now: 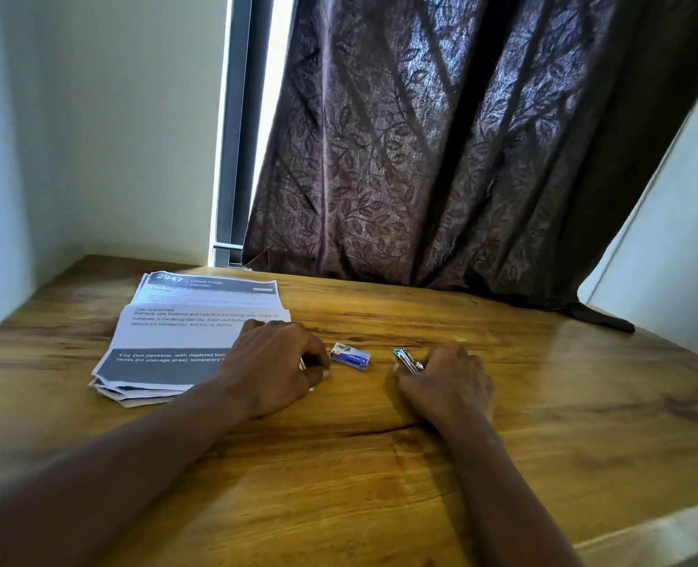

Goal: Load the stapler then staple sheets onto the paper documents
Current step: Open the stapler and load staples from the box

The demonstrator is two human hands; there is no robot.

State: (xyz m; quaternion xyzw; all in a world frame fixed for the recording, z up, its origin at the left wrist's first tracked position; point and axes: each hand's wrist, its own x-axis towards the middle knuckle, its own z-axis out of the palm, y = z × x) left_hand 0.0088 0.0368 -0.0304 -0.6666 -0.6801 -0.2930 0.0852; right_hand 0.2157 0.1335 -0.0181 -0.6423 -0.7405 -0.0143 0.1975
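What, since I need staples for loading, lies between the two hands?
In the head view, a small blue-and-white box, likely staples, lies on the wooden table between the left hand and the right hand, which holds the stapler.

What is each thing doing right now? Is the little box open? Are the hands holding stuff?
staple box: shut, lying flat between the hands.
stapler: lying on the table, near end gripped.
paper stack: flat, loosely fanned, print up.
left hand: curled at the paper stack's edge; holding anything, unclear.
right hand: gripping the stapler.
curtain: drawn, gap at its left.
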